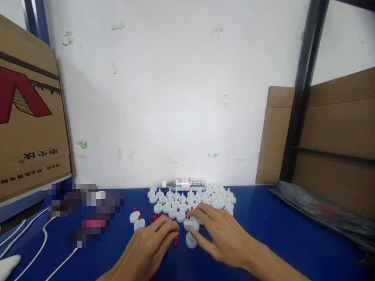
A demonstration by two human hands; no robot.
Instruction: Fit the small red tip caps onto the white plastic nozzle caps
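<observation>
My right hand [218, 230] is curled round a white nozzle cap [191, 224], thumb on the near side and fingers over the far side. Just below it another white cap [191, 240] lies on the table. My left hand [156, 238] is closed in a pinch, with a bit of red between thumb and fingers that looks like a small red tip cap. Loose red tip caps [175, 242] lie beside and under its fingertips, some hidden by the hand. To its left stand two white nozzle caps with red tips [139, 223].
Many white nozzle caps [172, 212] spread across the blue table [258, 234] behind my hands. A clear bottle [190, 184] lies by the wall. White cables [45, 234] and blurred items are at left, a dark plastic bag [319, 210] at right. Cardboard boxes [32, 136] flank the table.
</observation>
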